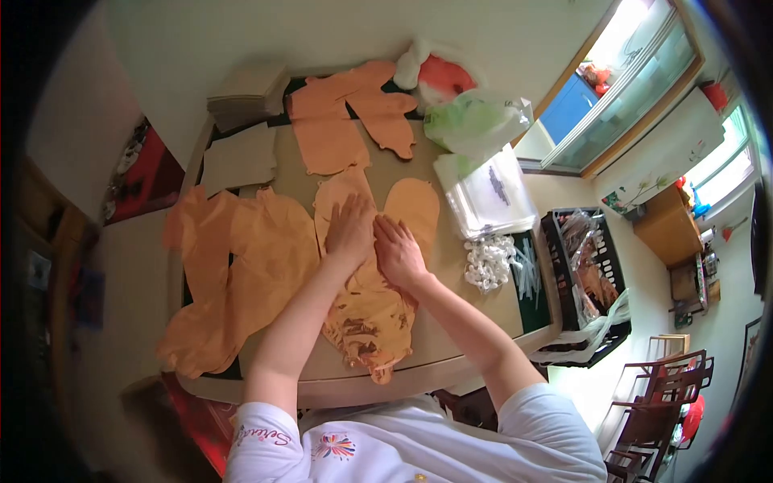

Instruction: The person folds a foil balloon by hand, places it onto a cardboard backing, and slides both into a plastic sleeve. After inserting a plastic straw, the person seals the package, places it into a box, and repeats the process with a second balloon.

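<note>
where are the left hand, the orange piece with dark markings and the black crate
left hand (351, 231): head view, back of the hand
orange piece with dark markings (365, 304): head view, its lower part
black crate (562, 278): head view, its left side wall

Left hand (352, 229) and right hand (400, 253) just beside each other mid-frame, palms down, flat, fingers toward the top. Left forearm (304, 322) and right forearm (469, 326) bare, angling inward from the lower frame, wrists fairly straight.
</note>
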Available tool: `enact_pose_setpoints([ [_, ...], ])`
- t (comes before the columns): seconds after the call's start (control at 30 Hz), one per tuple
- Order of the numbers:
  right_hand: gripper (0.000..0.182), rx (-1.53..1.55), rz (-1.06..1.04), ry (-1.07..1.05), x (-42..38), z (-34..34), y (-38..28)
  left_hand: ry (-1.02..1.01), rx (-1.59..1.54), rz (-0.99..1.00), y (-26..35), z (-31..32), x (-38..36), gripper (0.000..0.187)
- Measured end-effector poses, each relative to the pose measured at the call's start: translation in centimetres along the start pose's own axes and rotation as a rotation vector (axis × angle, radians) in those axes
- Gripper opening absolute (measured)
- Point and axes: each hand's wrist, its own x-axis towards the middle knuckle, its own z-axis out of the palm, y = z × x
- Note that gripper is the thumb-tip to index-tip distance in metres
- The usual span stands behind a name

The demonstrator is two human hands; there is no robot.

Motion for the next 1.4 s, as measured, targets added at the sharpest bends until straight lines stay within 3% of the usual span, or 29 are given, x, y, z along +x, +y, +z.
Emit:
enact_pose_setpoints([
  [0.13,0.041,0.028,0.002,0.009,0.3,-0.5,-0.3,0.026,-0.107,-0.011,0.6,2.2,-4.1,0.051],
  [0.27,0.038,-0.042,-0.069,0.221,0.0,-0.7,1.5,0.084,-0.102,0.005,0.4,2.5,-4.4,0.046],
  [0.33,0.032,0.096,0.438,0.390,-0.7,-2.4,2.0,0.012,-0.086,-0.021,0.5,2.3,-4.2,0.049],
  [0.4,0.034,-0.229,0.657,0.183,-2.3,-4.0,2.2,0.009,-0.091,-0.029,0.6,2.4,-4.2,0.049],
  [0.5,0.038,-0.233,0.718,0.080,-3.1,-2.9,3.6,0.001,-0.091,-0.023,0.5,2.6,-4.2,0.050],
  [0.6,0.039,-0.074,0.713,0.129,-2.8,-2.6,4.0,-0.014,-0.083,-0.028,0.5,2.4,-4.2,0.050],
  [0.7,0.030,-0.255,0.774,0.245,-2.3,-3.7,1.6,-0.008,-0.100,-0.035,0.7,2.2,-4.4,0.050],
  [0.83,0.040,-0.214,0.739,0.085,-1.6,-2.4,3.3,-0.018,-0.108,-0.029,0.7,1.7,-4.1,0.050],
  [0.93,0.045,-0.135,0.738,0.278,-1.6,-2.6,3.0,0.007,-0.075,-0.031,0.6,2.4,-4.2,0.050],
  [1.07,0.043,-0.222,0.804,0.183,-0.3,-3.3,2.1,-0.023,-0.093,-0.033,0.6,2.1,-4.4,0.050],
  [1.2,0.029,-0.214,0.763,0.142,0.3,-1.8,4.6,-0.053,-0.109,-0.042,0.9,1.4,-4.3,0.051],
  [1.23,0.022,-0.155,0.667,0.267,0.4,-1.6,4.6,-0.061,-0.115,-0.050,0.9,1.3,-4.4,0.051],
  [1.33,0.017,0.487,0.524,0.166,0.8,-5.2,0.4,-0.043,-0.077,-0.035,0.8,1.7,-4.3,0.051],
  [1.4,0.020,1.436,0.375,-0.032,1.4,-10.3,-4.3,-0.011,-0.072,-0.018,0.2,3.1,-4.0,0.060],
])
